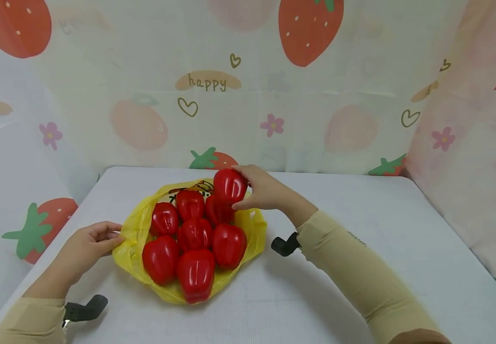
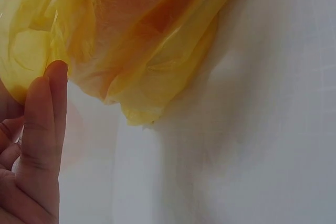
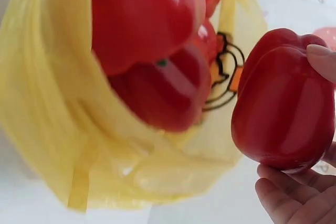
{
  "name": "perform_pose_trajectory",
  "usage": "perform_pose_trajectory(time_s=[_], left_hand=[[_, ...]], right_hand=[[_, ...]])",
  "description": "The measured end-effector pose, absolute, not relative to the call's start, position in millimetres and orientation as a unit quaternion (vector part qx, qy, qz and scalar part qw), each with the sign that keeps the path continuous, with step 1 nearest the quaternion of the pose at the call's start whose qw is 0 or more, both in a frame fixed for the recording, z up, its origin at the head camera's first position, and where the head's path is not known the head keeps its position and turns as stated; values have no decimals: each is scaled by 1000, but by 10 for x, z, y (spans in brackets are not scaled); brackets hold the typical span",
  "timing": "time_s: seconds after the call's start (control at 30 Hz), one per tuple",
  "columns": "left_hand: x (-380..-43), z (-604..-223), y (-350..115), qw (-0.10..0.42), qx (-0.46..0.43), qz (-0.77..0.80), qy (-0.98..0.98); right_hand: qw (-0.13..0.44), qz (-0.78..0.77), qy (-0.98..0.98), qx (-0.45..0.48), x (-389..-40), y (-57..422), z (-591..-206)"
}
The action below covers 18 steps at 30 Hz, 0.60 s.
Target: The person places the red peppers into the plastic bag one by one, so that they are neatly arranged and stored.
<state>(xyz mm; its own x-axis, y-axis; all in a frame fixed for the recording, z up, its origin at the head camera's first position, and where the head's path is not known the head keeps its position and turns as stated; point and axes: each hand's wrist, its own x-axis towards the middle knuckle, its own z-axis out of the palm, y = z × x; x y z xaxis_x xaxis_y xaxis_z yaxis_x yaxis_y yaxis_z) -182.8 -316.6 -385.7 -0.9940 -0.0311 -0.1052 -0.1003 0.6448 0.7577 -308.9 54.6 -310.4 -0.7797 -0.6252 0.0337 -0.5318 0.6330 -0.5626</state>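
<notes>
Several glossy red bell peppers (image 1: 195,234) sit in a yellow plastic bag (image 1: 132,236), whose mouth spreads wide around them. At the bag's left edge, my left hand (image 1: 85,246) pinches the thin plastic between thumb and fingers; the left wrist view shows the fingertips against the bag (image 2: 152,72). Above the far right of the pile, my right hand (image 1: 267,190) grips one bell pepper (image 3: 283,103) by its two ends, thumb on one and fingers on the other. That pepper overlaps another behind the bag's rim in the head view.
The bag rests on a white table (image 1: 338,215). A printed cloth (image 1: 299,100) with strawberries, hearts and flowers hangs along the back and sides. Black camera mounts (image 1: 285,244) stick out from both wrists, near the tabletop.
</notes>
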Motion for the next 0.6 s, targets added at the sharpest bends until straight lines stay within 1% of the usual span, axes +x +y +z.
perform_pose_trajectory(time_s=[0.2, 0.37, 0.6], left_hand=[[-1828, -3853, -3168, 40, -36, 419, 907], [-1830, -3847, -3176, 38, -33, 418, 907], [-1826, -3844, -3196, 35, -26, 419, 907]], right_hand=[[115, -252, 895, -350, -3050, 293, -3154], [150, -261, 885, -354, -3029, 166, -3196], [152, -254, 883, -365, -3052, 99, -3235]])
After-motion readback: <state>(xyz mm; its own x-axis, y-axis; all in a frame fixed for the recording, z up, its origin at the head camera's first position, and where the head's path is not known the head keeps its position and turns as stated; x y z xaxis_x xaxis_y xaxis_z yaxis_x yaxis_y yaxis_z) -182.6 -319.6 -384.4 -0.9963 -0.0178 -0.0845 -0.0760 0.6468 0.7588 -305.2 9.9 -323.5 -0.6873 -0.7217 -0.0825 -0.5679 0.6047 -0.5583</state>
